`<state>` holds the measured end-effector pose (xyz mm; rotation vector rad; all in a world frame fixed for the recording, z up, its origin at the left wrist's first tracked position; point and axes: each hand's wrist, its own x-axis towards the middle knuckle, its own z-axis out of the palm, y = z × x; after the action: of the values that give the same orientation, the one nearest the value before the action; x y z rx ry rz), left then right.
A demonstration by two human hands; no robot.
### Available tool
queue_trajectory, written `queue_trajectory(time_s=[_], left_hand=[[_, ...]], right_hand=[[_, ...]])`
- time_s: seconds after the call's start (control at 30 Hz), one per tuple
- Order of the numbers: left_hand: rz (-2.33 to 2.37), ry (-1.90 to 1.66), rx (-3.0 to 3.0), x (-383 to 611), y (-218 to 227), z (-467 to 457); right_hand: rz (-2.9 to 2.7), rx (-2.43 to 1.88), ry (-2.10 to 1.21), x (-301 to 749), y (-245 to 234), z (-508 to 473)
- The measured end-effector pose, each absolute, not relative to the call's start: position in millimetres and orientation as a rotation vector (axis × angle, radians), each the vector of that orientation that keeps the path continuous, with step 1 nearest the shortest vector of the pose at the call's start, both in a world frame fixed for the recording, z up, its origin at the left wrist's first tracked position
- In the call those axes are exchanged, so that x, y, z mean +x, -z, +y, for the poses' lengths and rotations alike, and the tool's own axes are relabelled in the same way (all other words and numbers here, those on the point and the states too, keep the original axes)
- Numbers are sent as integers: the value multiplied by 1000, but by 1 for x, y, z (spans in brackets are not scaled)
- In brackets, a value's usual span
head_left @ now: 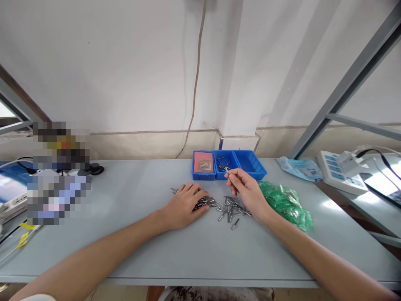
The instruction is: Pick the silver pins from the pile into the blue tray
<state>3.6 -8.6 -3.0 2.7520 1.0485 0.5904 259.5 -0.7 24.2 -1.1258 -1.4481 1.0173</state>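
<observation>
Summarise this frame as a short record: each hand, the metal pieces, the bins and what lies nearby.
left hand: the left hand lies palm down over a metal pile; its grip is hidden
right hand: the right hand pinches a small metal piece by the middle bin
loose pieces: scattered on the table between the hands
left bin: red sheet, small clear packet
middle bin: more metal pieces
beside right forearm: green plastic bag
far right: power strip
</observation>
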Motion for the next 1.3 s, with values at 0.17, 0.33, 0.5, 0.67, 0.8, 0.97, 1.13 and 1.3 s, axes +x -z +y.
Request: queue_trajectory(time_s=[0.17,0.33,0.5,0.67,0.8,0.97,1.13,1.3], left_hand=[[1047,-602,2754,4,4,-8],[1054,-589,2759,4,3,-9],[1056,-585,2750,5,3,-9],[1057,-590,2755,5,4,-8],[1049,-607,2755,4,5,-8],[1054,-593,2754,4,4,-9],[1055,-590,2755,4,4,-8],[1044,-614,2756,4,5,-7]], right_hand=[[-1514,-1182,-938,259,-23,-3],[-1638,-1201,-658,260,-21,-4],[-1692,-1199,-512,261,-23,-5],[-1696,-1192,-503,262,-23,-5],[-1690,-1189,-487,263,-22,-4],[-1698,-1183,-481,263,-23,-4],[-1672,-1180,-532,261,-25,-6],[-1571,-1188,-752,261,-28,-4]])
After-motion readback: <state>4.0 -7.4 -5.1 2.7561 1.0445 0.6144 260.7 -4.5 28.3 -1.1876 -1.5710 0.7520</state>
